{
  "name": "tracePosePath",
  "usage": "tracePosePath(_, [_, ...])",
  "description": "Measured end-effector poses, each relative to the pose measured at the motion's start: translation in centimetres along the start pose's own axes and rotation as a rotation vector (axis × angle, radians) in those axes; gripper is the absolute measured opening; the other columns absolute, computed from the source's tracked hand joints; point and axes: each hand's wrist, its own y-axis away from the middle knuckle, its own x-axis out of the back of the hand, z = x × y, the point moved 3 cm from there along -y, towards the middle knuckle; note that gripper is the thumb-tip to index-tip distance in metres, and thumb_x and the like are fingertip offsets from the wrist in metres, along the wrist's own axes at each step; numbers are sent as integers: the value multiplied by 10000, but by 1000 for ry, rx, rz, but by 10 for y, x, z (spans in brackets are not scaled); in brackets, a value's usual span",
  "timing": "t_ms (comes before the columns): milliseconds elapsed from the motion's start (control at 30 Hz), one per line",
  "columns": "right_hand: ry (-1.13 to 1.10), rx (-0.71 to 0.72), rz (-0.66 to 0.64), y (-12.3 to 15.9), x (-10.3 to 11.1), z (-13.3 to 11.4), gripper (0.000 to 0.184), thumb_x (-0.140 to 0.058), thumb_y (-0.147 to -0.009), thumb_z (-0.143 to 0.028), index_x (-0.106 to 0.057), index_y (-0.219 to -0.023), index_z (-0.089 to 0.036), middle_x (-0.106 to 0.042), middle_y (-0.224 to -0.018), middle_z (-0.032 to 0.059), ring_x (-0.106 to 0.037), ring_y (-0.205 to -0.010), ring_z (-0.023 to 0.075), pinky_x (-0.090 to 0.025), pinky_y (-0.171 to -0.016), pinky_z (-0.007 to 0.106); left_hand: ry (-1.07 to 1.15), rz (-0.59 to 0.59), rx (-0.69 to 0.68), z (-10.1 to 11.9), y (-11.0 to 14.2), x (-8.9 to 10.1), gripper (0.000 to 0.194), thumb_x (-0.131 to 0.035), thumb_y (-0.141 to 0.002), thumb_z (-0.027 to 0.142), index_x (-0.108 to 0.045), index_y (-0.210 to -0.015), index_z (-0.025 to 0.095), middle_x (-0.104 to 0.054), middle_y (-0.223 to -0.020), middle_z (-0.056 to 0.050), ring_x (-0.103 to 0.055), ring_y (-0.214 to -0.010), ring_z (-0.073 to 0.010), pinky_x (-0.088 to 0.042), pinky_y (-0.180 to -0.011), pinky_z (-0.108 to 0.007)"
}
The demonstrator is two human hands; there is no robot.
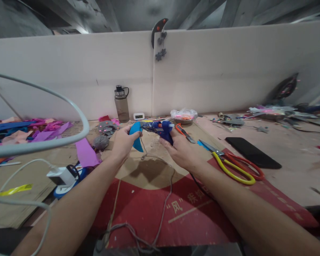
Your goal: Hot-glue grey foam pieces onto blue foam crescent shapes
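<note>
Between the thumb and fingers of my left hand (123,141) is a blue felt crescent (137,138), held up above the table. My right hand (180,147) grips a dark blue hot glue gun (164,128) by its handle, with the nozzle pointing left at the felt. Nozzle and felt meet or nearly meet; I cannot tell which. A grey yarn strand (164,209) hangs from below the felt, runs over the red and tan cardboard (146,199) and gathers at the front edge. The glue gun's cord passes under my right forearm.
Scissors (230,163) with red and yellow handles and a black phone (253,153) lie at right. A utility knife (185,133) is behind my right hand. A bottle (122,105) stands at the back. Felt scraps (48,131) and a plugged charger (62,176) are left; a white cable (69,103) loops nearby.
</note>
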Motion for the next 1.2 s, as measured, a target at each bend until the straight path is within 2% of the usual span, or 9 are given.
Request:
tracePosePath(267, [-8, 17, 16, -1, 4, -4, 324, -424, -870, -327, -482, -1157, -189, -628, -1010, 101, -573, -897, 255, -438, -788, 397, 34, -41, -8, 1, 1, -3, 261, -639, -634, 252, -680, -867, 141, -651, -723, -22, -561, -636, -139, -417, -602, -240])
tracePosePath(800, [-42, 5, 60, -1, 7, -4, 305, -440, -864, -328, -514, -1135, -208, -632, -1030, 95, -580, -912, 250, -449, -779, 392, 38, -40, -16, 0, 1, -5, 264, -645, -608, 220, -699, -861, 161, -650, -701, -5, -546, -617, -135, -414, -596, -236])
tracePosePath(1200, [-54, 24, 91, -2, 9, -5, 317, -449, -864, -335, -513, -1149, -212, -617, -1087, 94, -573, -981, 252, -444, -842, 411, 64, -35, -8, 4, 3, -6, 264, -653, -595, 214, -699, -852, 171, -638, -687, 5, -531, -611, -131, -402, -600, -237])
